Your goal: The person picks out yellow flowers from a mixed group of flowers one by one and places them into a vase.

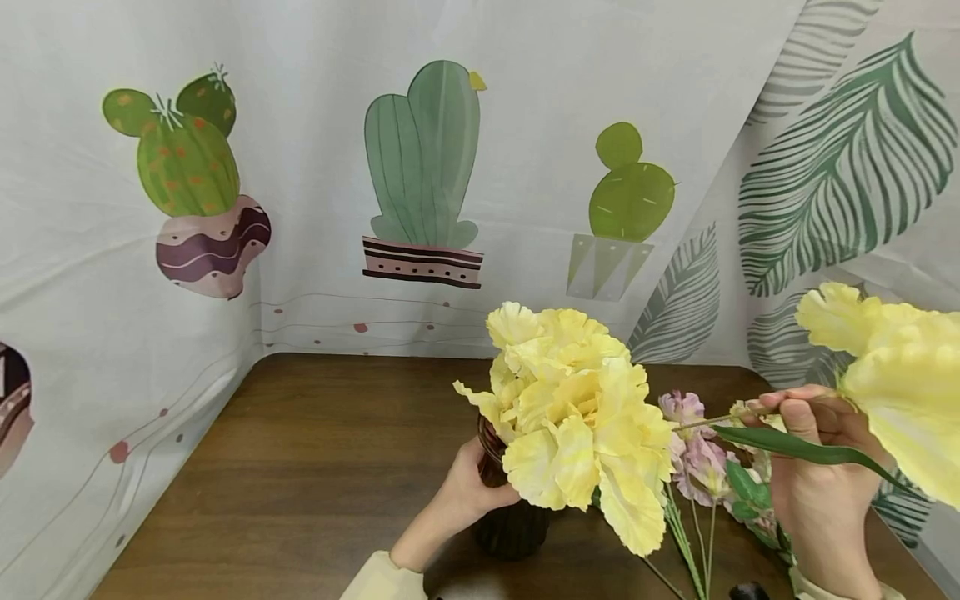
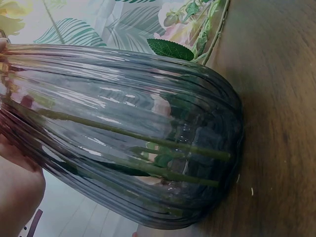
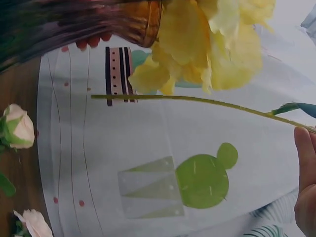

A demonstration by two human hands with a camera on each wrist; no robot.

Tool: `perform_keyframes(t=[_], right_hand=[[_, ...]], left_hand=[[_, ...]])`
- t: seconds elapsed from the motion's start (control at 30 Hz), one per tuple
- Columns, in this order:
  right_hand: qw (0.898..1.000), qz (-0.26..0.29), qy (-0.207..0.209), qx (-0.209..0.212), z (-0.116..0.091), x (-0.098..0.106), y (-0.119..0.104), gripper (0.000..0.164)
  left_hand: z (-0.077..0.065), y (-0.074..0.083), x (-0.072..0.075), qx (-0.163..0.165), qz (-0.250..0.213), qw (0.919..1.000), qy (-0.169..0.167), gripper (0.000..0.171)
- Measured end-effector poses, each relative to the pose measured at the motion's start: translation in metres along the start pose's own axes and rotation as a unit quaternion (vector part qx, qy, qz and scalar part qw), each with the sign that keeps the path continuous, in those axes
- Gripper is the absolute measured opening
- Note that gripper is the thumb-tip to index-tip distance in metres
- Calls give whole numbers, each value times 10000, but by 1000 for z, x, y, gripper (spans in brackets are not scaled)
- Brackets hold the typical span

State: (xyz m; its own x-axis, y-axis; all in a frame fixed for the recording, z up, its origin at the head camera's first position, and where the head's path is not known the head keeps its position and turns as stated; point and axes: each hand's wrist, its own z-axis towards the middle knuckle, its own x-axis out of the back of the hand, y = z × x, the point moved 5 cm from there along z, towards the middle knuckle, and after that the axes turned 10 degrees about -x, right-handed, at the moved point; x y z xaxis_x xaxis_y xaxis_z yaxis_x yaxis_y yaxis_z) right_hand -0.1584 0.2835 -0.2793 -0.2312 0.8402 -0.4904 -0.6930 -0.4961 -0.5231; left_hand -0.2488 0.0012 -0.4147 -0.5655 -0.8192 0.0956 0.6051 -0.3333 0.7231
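Observation:
My left hand (image 1: 474, 483) grips the neck of a ribbed glass vase (image 2: 123, 113), amber at the rim and dark toward its base. Large yellow flowers (image 1: 577, 400) fill its mouth and hide part of the rim; their green stems (image 2: 133, 131) show inside through the glass. In my right hand (image 1: 828, 475), thumb and fingers pinch the stem (image 3: 197, 98) of another yellow flower (image 1: 907, 375), held to the right of the vase. A long green leaf (image 1: 810, 448) hangs from that stem, whose cut end points left, toward the vase.
Pink and cream flowers (image 1: 701, 458) with green leaves and stems lie on the brown wooden table (image 1: 337, 450) right of the vase. A small black object (image 1: 748, 592) sits at the front edge of view. Behind hangs a white cloth (image 1: 315, 150) printed with cacti and leaves.

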Motion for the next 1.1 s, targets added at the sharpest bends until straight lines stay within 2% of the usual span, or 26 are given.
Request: perform_keyframes(t=[0.2,0.47,0.57,0.73,0.83,1.0,1.1], right_hand=[[9992,366,-180,-29,4,-9,6,17],[9969,783,41,57,10,-17,11,14],[9960,883,95,-28,10,-21,17,14],[9958,907,5,-105,11,-28,24,15],[9956,936,37,-18,13,-31,21,13],[9944,1015,234,163,13,-32,11,9],[9927,1126,362,236,12,-30,6,8]], left_hand=[[-1,-1,1,-20,136,9999,-15,50],[1,-2,1,57,135,9999,-36,49],[1,-2,1,89,84,9999,-27,50],[1,-2,-1,-47,56,10000,-38,53],[2,0,-2,-117,5,9999,-74,53],[3,0,-2,-17,-126,9999,-83,50],[3,-1,-1,-15,-12,10000,-73,49]])
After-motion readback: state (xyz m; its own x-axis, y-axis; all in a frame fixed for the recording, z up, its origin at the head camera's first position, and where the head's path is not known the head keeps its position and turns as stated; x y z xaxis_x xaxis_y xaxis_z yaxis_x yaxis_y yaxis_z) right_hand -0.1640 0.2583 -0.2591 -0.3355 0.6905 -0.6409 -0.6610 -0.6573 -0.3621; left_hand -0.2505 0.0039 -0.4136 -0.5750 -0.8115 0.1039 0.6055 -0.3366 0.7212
